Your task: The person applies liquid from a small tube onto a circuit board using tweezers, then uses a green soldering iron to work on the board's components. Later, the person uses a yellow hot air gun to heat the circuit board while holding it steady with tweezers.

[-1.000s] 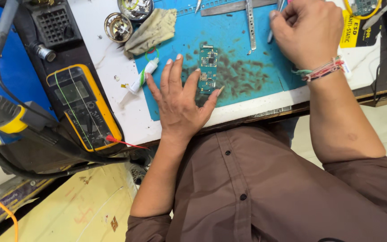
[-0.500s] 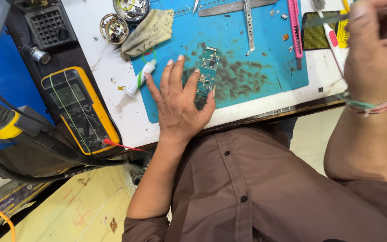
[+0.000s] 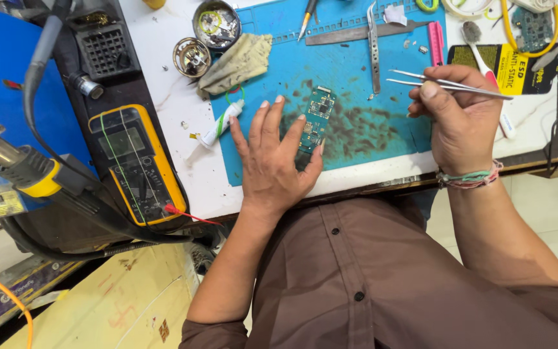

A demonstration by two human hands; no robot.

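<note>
My left hand [image 3: 271, 165] lies flat with fingers spread on the blue work mat [image 3: 356, 64], its fingertips resting on and beside a small green circuit board [image 3: 316, 118]. My right hand [image 3: 458, 124] is closed around a pair of metal tweezers [image 3: 421, 81], whose tips point left above the mat, to the right of the board. A second pair of tweezers [image 3: 373, 45] lies on the mat further back.
A yellow multimeter [image 3: 135, 167] sits left of the mat, with a hot-air gun [image 3: 17, 169] and cables beyond it. A small white tube [image 3: 221, 126], a cloth [image 3: 237, 61], two round tins [image 3: 216, 24], a steel ruler [image 3: 350, 33] and a pink tool [image 3: 435, 42] lie around.
My right hand has come down from the upper right toward the mat, now holding tweezers. My left hand has stayed on the circuit board.
</note>
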